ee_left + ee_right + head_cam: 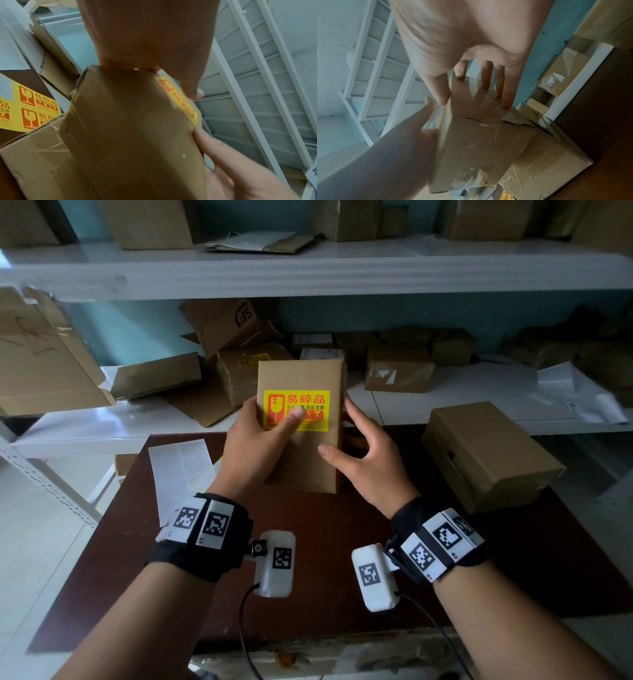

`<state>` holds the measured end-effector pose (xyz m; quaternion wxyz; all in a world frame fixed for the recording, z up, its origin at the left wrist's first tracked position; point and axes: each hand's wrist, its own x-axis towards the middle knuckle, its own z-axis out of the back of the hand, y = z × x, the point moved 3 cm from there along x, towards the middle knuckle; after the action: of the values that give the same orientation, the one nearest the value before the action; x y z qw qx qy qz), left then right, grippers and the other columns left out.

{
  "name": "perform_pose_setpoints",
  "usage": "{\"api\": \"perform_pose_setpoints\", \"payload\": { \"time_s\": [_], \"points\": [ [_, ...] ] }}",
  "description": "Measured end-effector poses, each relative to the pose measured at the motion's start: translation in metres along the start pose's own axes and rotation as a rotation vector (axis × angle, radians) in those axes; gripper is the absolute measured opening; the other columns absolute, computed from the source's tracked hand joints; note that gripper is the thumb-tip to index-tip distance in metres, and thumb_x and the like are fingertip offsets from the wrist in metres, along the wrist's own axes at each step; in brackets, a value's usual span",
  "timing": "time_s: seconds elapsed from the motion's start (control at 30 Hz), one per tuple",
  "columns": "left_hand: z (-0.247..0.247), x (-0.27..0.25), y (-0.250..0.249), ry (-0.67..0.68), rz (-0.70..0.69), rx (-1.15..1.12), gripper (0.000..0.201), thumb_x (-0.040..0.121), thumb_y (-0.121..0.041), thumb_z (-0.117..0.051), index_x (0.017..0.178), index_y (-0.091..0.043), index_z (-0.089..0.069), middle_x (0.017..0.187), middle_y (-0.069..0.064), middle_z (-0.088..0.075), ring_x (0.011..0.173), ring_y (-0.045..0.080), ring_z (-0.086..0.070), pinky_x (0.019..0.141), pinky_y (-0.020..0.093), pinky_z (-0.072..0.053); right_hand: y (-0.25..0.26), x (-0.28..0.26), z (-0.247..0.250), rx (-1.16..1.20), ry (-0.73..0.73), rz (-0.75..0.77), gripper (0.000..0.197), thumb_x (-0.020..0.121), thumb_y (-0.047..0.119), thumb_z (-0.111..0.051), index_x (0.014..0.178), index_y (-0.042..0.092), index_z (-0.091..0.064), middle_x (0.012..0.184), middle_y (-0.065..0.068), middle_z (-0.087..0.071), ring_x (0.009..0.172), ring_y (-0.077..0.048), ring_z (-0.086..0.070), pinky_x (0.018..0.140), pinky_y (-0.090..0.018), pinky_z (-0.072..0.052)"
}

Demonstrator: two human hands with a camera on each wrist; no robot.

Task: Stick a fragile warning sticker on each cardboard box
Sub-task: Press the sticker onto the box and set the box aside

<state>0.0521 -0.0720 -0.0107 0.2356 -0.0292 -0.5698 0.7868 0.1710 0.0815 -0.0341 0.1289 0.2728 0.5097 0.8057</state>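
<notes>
- left hand grips cardboard box, thumb pressed on yellow fragile sticker
- right hand cups the box's right edge, fingers spread
- second box on table, right

A cardboard box is standing upright at the middle of the desk, between the left hand and the right hand. A sticker is sitting on its near face. A second box is lying to its right, backing sheets to its left, and a shelf is standing behind.
</notes>
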Motion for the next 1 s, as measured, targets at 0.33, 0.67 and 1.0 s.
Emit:
{"api": "perform_pose_setpoints", "payload": {
  "time_s": [0.33,0.67,1.0],
  "points": [
    [0.005,0.008,0.009,-0.017,0.076,-0.118,0.034,0.094,-0.041,-0.049,0.118,-0.025,-0.067,0.109,-0.003,-0.072,0.106,0.019,-0.066,0.097,0.046,-0.051,0.0,0.002,0.002,0.023,0.021,-0.04,0.081,0.086,0.032,-0.075,0.154,0.038,-0.031,0.155,0.014,-0.039,0.135,0.006,-0.031,0.107,-0.021,-0.029],
    [0.006,0.001,-0.004,-0.136,0.115,0.054,0.099,0.064,-0.076,-0.072,0.139,-0.019,-0.038,0.122,-0.01,-0.053,0.111,0.01,-0.054,0.092,0.032,-0.047,0.011,-0.013,-0.018,-0.096,0.021,0.107,0.085,0.079,0.029,-0.083,0.152,0.033,-0.037,0.137,0.019,-0.043,0.132,0.006,-0.038,0.11,-0.016,-0.034],
    [0.021,0.009,0.0,-0.048,0.01,-0.172,0.036,0.092,-0.044,-0.056,0.123,-0.03,-0.067,0.106,-0.006,-0.074,0.103,0.016,-0.069,0.094,0.047,-0.055,0.015,-0.007,-0.003,-0.008,0.009,-0.019,0.075,0.081,0.047,-0.076,0.144,0.037,-0.037,0.139,0.019,-0.047,0.118,0.016,-0.042,0.094,-0.009,-0.032]
  ]
}}
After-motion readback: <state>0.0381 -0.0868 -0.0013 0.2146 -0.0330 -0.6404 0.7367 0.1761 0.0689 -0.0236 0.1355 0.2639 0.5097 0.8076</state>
